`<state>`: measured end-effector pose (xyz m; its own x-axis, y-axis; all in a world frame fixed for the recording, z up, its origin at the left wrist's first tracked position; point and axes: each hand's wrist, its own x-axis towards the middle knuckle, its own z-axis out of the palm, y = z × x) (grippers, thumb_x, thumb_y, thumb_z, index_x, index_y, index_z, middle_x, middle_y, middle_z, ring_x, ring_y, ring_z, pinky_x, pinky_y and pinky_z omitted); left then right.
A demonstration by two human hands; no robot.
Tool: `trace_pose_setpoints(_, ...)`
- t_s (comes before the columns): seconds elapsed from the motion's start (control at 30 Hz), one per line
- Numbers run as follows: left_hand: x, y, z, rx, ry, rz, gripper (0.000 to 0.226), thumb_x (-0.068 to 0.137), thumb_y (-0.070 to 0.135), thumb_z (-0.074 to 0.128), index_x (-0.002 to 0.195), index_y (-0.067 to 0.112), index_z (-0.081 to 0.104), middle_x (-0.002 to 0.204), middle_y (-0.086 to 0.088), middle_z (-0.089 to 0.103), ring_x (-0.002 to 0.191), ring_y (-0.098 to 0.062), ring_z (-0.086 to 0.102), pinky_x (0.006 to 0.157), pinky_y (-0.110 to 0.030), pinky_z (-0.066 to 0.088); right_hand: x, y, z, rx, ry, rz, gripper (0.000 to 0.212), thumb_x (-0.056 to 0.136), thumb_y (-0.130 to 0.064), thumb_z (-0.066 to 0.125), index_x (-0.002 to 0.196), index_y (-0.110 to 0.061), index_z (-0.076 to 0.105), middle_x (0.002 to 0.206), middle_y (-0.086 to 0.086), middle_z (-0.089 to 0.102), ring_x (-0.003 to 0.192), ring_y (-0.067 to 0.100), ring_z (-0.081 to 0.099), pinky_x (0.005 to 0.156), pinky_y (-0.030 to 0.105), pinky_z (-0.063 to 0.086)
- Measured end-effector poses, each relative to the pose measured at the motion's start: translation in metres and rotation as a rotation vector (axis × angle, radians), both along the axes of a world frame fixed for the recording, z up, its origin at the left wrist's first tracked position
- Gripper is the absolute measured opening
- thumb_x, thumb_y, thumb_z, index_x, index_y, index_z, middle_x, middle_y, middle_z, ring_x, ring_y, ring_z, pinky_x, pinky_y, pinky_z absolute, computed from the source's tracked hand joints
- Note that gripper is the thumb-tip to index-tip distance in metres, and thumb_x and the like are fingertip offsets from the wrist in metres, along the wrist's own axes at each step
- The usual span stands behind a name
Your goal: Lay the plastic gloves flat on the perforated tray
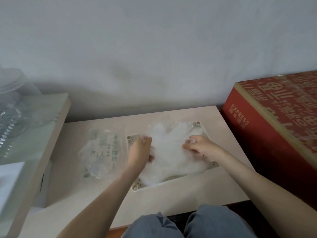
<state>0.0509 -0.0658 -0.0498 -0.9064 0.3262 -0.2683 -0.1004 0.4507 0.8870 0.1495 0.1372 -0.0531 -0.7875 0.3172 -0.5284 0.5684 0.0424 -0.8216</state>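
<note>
Red box (274, 127) crowds tray's (204, 130) right; near table (180, 200) bare.

Plastic gloves (171, 152) hide most of the perforated tray (199, 125). The fingers of the left hand (139, 152) are blurred, their hold unclear. The right edge cuts off the red box (274, 134).

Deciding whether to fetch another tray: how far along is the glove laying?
Done: gloves already lie spread on the tray. In hand: the left hand and right hand hold the top one at its sides. Left: smoothing it; the packet beside the tray seems to hold more.
</note>
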Motion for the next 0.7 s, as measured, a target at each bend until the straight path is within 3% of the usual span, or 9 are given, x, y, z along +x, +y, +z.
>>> trace_pose_setpoints(0.1,0.001,-0.005,-0.009,-0.124,0.103,-0.036,0.02,0.1,0.024,0.042,0.094,0.008,0.051,0.08,-0.009,0.062,0.047,-0.013,0.055,0.048,-0.026,0.044,-0.001,-0.005,-0.002,0.114,0.006,-0.018,0.017,0.09,-0.013,0.063,0.08,-0.011,0.05,0.063,0.002,0.045,0.036,0.004,0.04,0.035,0.016,0.035)
trace_pose_setpoints(0.17,0.0,-0.008,-0.013,-0.275,0.178,-0.079,0.025,0.101,0.03,0.043,0.107,0.006,0.048,0.095,-0.012,0.06,0.078,-0.025,0.062,0.063,-0.034,0.043,-0.004,-0.007,-0.004,0.184,0.022,-0.02,0.012,0.091,-0.015,0.061,0.086,-0.009,0.052,0.069,0.004,0.048,0.034,0.002,0.041,0.032,0.015,0.031)
trace_pose_setpoints(0.23,0.001,-0.009,-0.02,-0.458,0.32,-0.123,0.043,0.1,0.033,0.044,0.13,0.003,0.038,0.126,-0.016,0.05,0.113,-0.033,0.053,0.082,-0.038,0.043,-0.007,-0.007,-0.006,0.231,0.039,-0.024,0.013,0.093,-0.018,0.058,0.087,-0.006,0.055,0.072,0.005,0.05,0.039,0.003,0.046,0.032,0.018,0.035)
trace_pose_setpoints(0.33,0.002,-0.009,-0.028,-0.61,0.888,-0.165,0.056,0.091,0.021,0.05,0.141,0.003,0.032,0.147,-0.022,0.031,0.133,-0.039,0.033,0.11,-0.049,0.028,-0.011,-0.005,-0.01,0.297,0.032,-0.002,0.02,0.091,-0.02,0.059,0.082,-0.003,0.059,0.069,0.005,0.054,0.056,0.014,0.054,0.056,0.043,0.059)
trace_pose_setpoints(0.43,0.002,-0.005,-0.035,-0.567,1.222,-0.385,0.059,0.081,0.015,0.058,0.137,0.011,0.038,0.15,-0.02,0.026,0.138,-0.035,0.024,0.113,-0.051,0.013,-0.014,-0.004,-0.007,0.304,-0.002,0.025,0.02,0.09,-0.02,0.061,0.079,-0.004,0.06,0.068,0.005,0.057,0.058,0.017,0.056,0.061,0.041,0.06)
trace_pose_setpoints(0.53,0.002,0.001,-0.041,-0.664,1.112,-0.702,0.058,0.081,0.033,0.062,0.136,0.019,0.047,0.157,-0.015,0.021,0.144,-0.033,0.017,0.116,-0.051,0.009,-0.015,0.0,0.0,0.463,-0.04,0.141,0.023,0.09,-0.021,0.059,0.076,-0.004,0.054,0.066,0.004,0.053,0.055,0.015,0.054,0.049,0.023,0.05)
trace_pose_setpoints(0.57,0.002,0.002,-0.044,-0.727,1.049,-0.791,0.06,0.084,0.04,0.054,0.141,0.021,0.044,0.159,-0.012,0.011,0.146,-0.032,0.012,0.117,-0.05,0.004,-0.014,0.001,0.001,0.511,-0.051,0.174,0.023,0.089,-0.021,0.058,0.073,-0.008,0.049,0.066,0.003,0.048,0.055,0.015,0.05,0.047,0.021,0.045)
trace_pose_setpoints(0.63,-0.002,0.004,-0.051,-0.805,0.905,-0.873,0.074,0.083,0.05,0.018,0.152,0.024,0.02,0.158,-0.007,-0.013,0.148,-0.03,-0.005,0.114,-0.046,-0.013,-0.012,0.006,-0.001,0.649,-0.088,0.201,0.023,0.086,-0.022,0.057,0.072,-0.013,0.041,0.068,0.001,0.043,0.063,0.018,0.046,0.052,0.026,0.037)
trace_pose_setpoints(0.7,-0.006,0.005,-0.058,-0.825,0.772,-0.873,0.087,0.07,0.054,-0.002,0.154,0.027,-0.002,0.158,-0.007,-0.021,0.146,-0.027,-0.018,0.111,-0.044,-0.02,-0.01,0.013,-0.003,0.783,-0.11,0.159,0.014,0.086,-0.02,0.055,0.079,-0.013,0.046,0.074,0.0,0.048,0.073,0.022,0.049,0.061,0.033,0.035)
